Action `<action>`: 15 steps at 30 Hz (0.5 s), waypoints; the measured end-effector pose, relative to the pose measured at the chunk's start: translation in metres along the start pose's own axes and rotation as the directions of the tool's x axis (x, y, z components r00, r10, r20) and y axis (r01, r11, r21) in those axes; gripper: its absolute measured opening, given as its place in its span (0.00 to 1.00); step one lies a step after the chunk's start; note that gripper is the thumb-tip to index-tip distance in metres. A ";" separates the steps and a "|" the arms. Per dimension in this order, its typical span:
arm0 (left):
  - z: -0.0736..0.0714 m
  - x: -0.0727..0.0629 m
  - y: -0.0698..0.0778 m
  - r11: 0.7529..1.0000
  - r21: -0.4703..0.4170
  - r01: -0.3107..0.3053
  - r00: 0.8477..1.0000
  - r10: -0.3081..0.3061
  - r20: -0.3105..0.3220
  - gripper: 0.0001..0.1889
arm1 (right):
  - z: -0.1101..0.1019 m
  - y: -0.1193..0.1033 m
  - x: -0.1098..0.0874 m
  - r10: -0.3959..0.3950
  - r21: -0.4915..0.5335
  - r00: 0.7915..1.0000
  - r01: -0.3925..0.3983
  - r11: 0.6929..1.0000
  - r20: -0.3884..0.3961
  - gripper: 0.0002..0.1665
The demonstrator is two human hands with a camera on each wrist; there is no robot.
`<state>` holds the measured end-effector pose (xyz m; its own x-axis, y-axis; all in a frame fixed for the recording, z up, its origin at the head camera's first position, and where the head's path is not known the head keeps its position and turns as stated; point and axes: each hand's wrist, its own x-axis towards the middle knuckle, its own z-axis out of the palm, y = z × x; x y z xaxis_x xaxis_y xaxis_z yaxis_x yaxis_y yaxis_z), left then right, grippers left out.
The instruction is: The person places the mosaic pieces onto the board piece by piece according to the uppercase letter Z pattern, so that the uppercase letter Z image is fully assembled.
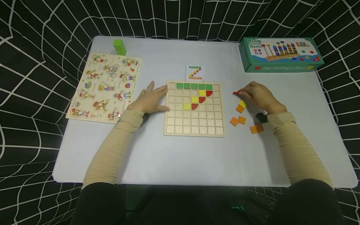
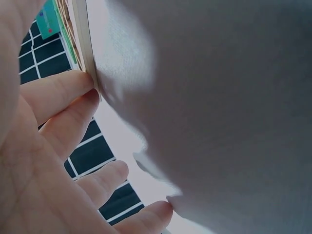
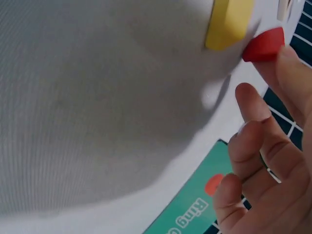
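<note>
My right hand (image 1: 260, 96) pinches a red quarter-round piece (image 3: 265, 45) between thumb and index finger, to the right of the wooden grid board (image 1: 194, 135). Spread fingers of my left hand (image 1: 150, 99) touch the board's left edge, as the left wrist view also shows. On the board lie a row of green squares (image 1: 194, 86), a diagonal of yellow squares (image 1: 194, 99) and red quarter-rounds (image 1: 202, 99) beside them. Behind it, a pattern card (image 1: 195, 73) shows a coloured Z shape. Below the right hand lie a yellow piece (image 1: 242, 103) and several orange squares (image 1: 241, 120).
A picture puzzle board (image 1: 105, 87) lies at the left, with a green block (image 1: 119, 47) standing at its far edge. At the back right sits a green Ring Challenge Game box (image 1: 282, 55). White netting (image 1: 180, 22) surrounds the white table (image 1: 180, 162).
</note>
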<state>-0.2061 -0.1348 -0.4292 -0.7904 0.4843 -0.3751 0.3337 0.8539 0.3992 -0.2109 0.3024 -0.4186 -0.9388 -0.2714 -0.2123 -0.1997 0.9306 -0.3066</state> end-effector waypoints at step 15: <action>-0.002 -0.001 0.000 1.000 0.008 0.001 1.000 -0.001 0.005 0.49 | -0.011 -0.038 0.011 -0.143 -0.041 0.989 0.142 0.989 -0.031 0.15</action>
<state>-0.2064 -0.1352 -0.4273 -0.7881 0.4841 -0.3802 0.3370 0.8562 0.3917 -0.2165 0.2668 -0.3993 -0.9087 -0.3941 -0.1375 -0.3422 0.8920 -0.2954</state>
